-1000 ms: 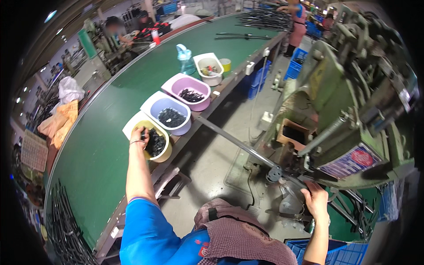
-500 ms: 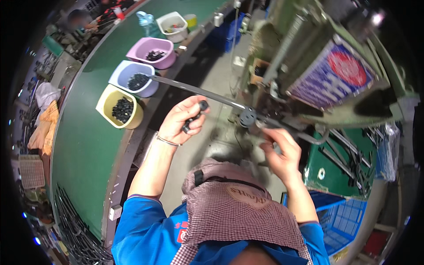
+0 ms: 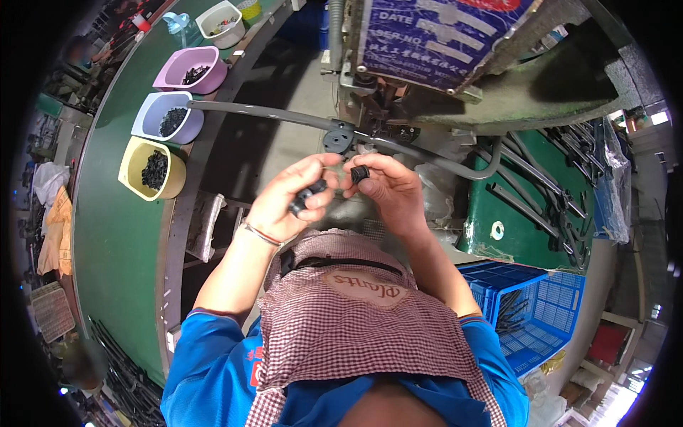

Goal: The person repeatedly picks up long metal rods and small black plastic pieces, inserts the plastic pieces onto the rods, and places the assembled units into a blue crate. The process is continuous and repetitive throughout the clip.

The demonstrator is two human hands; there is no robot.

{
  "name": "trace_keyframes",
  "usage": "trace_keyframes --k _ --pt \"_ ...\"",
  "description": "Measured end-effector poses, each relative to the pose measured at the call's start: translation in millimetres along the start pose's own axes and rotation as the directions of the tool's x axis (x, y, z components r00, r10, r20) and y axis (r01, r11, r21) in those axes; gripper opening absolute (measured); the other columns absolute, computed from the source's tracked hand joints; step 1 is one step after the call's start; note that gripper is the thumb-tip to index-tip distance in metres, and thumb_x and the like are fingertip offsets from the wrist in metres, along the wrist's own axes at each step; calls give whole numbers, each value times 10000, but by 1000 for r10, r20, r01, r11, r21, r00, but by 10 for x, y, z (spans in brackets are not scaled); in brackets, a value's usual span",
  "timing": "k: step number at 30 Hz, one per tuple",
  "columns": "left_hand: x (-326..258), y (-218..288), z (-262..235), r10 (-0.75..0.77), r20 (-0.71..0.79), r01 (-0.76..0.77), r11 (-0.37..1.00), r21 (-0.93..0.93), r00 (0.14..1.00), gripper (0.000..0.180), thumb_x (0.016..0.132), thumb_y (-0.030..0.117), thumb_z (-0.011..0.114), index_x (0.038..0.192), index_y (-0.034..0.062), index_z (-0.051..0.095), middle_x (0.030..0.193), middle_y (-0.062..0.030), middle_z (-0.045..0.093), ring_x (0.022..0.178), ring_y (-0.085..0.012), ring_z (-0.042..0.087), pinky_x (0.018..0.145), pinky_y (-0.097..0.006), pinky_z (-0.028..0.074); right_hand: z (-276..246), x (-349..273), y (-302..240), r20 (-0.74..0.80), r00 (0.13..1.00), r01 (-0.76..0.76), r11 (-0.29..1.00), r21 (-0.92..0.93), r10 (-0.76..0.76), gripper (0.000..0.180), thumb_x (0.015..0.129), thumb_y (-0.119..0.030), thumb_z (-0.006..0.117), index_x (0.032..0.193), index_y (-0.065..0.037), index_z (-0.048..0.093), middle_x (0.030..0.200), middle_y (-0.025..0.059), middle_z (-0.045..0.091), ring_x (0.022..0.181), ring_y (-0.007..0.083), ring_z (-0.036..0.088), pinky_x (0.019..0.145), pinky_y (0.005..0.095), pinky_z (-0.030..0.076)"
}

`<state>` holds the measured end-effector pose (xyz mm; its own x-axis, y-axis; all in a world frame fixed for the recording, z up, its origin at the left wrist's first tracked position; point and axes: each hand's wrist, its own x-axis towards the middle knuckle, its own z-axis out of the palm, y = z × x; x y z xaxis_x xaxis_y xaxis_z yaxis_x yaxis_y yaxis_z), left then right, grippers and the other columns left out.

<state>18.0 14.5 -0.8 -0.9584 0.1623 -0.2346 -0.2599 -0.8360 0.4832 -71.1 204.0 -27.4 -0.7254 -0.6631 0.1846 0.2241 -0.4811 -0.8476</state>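
Observation:
My left hand (image 3: pixel 284 196) is closed around small black cylindrical parts (image 3: pixel 307 198), which partly show between the fingers. Close beside it, my right hand (image 3: pixel 397 198) pinches a short black ribbed bushing (image 3: pixel 360 173) between thumb and fingers. The fingertips of both hands nearly meet. Just beyond them lies a long bent grey metal tube (image 3: pixel 263 112) with a round dark hub (image 3: pixel 339 138) at its middle. Neither hand appears to grip the tube. Its left end reaches over the blue bin (image 3: pixel 146 127), and its right end curves in front of the green machine (image 3: pixel 569 110).
On the green table (image 3: pixel 117 206) at left stand yellow (image 3: pixel 134 167) and pink bins (image 3: pixel 171 75) of black parts, and a white bin (image 3: pixel 206 23). Metal tubes (image 3: pixel 523 206) lie on a green surface at right, above a blue crate (image 3: pixel 544 327).
My right hand has come left from beside the hub to my left hand and now pinches a black bushing. A similar piece showed at my left fingertips before. The whole view has shifted.

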Motion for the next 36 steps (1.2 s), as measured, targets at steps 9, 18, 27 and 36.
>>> trace_keyframes --k 9,18,27,36 --pt "-26 500 -326 286 -274 -164 904 394 918 245 1018 284 578 980 42 587 883 -40 547 573 -54 395 414 -157 292 -235 215 -333 48 875 168 208 -964 -482 318 759 -132 806 1049 -48 707 987 121 711 888 313 667 831 387 520" --pt "233 1125 -316 562 38 318 -522 792 826 529 810 147 791 1306 93 616 952 -135 714 848 -302 666 831 -366 535 -319 503 -201 80 961 96 46 -994 -264 312 831 -217 764 1076 -32 711 1029 153 714 993 352 658 871 404 511" --pt "278 1170 -746 516 -162 200 -19 980 841 415 829 157 770 1205 43 636 775 -35 601 702 -106 519 657 -265 470 -425 556 -269 -37 999 -30 173 -984 -39 551 785 -362 781 1212 -45 635 1131 156 679 1024 383 638 904 414 509" --pt "123 913 -727 448 -270 30 473 881 853 297 888 85 727 1113 95 534 631 83 503 501 -15 408 418 -204 295 -233 478 -220 9 967 24 58 -998 -255 383 789 -271 791 1077 -31 713 1010 153 716 953 332 678 821 390 542"
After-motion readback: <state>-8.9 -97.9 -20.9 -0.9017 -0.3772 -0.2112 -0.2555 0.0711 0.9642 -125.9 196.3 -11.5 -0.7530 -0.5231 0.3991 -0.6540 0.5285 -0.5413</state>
